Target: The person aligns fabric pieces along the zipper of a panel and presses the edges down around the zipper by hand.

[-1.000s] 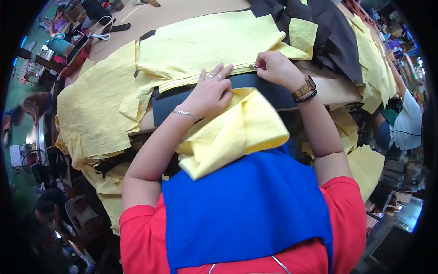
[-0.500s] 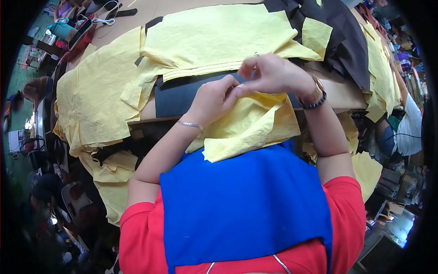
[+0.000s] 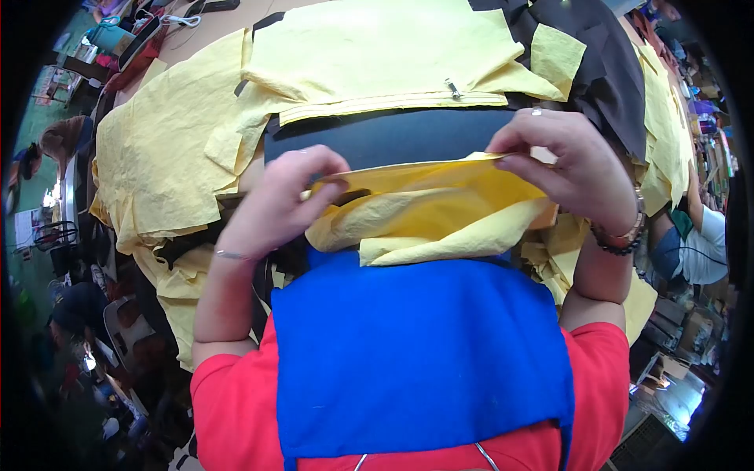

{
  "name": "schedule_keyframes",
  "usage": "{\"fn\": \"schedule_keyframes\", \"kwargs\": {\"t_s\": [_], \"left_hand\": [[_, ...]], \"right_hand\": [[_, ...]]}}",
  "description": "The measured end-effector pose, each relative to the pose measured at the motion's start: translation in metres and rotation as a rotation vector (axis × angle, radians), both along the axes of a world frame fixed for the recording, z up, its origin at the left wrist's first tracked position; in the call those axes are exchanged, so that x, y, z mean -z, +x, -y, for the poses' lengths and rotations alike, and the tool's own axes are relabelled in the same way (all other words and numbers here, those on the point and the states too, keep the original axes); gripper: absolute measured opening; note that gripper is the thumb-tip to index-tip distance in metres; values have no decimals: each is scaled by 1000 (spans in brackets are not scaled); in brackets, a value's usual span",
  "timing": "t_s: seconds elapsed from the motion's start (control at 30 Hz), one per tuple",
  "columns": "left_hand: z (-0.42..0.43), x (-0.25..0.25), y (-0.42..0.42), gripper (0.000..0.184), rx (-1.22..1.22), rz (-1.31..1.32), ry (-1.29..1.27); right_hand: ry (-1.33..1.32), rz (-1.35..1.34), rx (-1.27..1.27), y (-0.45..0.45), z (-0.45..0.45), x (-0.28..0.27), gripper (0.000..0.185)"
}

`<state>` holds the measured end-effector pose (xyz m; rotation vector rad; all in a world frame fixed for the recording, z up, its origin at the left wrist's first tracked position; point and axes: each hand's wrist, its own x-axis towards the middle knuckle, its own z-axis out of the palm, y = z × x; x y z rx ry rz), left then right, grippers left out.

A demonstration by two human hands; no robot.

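A yellow fabric piece (image 3: 448, 228) is stretched between my hands, its top edge drawn nearly straight above my lap. My left hand (image 3: 294, 192) pinches the left end of that edge, and my right hand (image 3: 554, 161) pinches the right end between thumb and fingers. Beyond them lies a larger yellow cloth (image 3: 377, 59) with a stitched strip along its near edge. A small metal clip-like object (image 3: 453, 89) rests on this cloth near its right side. Between the cloth and my hands shows a dark flat board (image 3: 393, 137).
More yellow cloth (image 3: 173, 149) hangs over the table edge at the left. Dark fabric (image 3: 601, 71) is heaped at the right, with yellow pieces (image 3: 664, 125) beyond it. Another person (image 3: 699, 243) is at the far right. A white cable (image 3: 181, 21) lies at the upper left.
My hands have come off the larger cloth and moved apart, with the smaller yellow piece now opened out between them. The small metal object is left lying on the larger cloth.
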<state>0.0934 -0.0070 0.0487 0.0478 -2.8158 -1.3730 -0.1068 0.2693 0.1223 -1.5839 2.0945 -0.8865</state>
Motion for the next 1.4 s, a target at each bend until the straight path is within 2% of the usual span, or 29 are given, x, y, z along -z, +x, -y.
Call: {"fn": "schedule_keyframes", "kwargs": {"t_s": [0.03, 0.07, 0.13, 0.17, 0.2, 0.27, 0.4, 0.53, 0.6, 0.67, 0.87, 0.9, 1.0, 1.1, 1.27, 1.4], "left_hand": [[2, -19, 8, 11, -57, 75, 147], [11, -28, 16, 13, -35, 77, 263], [21, -43, 17, 17, -25, 359, 442], [20, -38, 7, 19, 18, 323, 320], [19, -26, -8, 22, 61, 284, 197], [18, 6, -31, 28, -33, 302, -67], [15, 47, -51, 26, -145, 196, -457], [-10, 54, -52, 23, -259, 151, -566], [-27, 66, -50, 21, -232, -83, -603], [-43, 70, -53, 21, -219, -207, -628], [-50, 76, -67, 15, -241, -233, -329], [-45, 75, -70, 15, -268, -304, -364], [-33, 63, -79, 18, -301, -257, -408], [-25, 65, -90, 22, -314, -203, -515], [-20, 73, -100, 25, -324, -115, -555], [-20, 70, -101, 27, -336, -54, -521]], "right_hand": [[-21, 37, -22, -5, -6, -1, 11], [72, 121, -22, -10, -11, -7, 14], [313, 330, 26, -25, -12, -6, 16], [431, 263, 17, -34, -5, 0, 21], [450, 297, 34, -48, -4, 30, 26], [481, 87, 30, -58, 7, 67, 24], [248, -126, 107, -47, 14, 113, 19], [148, -59, 194, -25, 24, 126, 16], [109, -65, 219, -20, 27, 132, 18], [92, -31, 265, -14, 31, 135, 20], [21, 108, 380, -8, 41, 132, 22], [6, 104, 395, -8, 45, 129, 22], [-36, 68, 419, -10, 55, 127, 23], [-64, -17, 411, -20, 66, 138, 23], [-35, -116, 411, -24, 76, 151, 22], [12, -52, 421, -26, 77, 150, 22]]}}
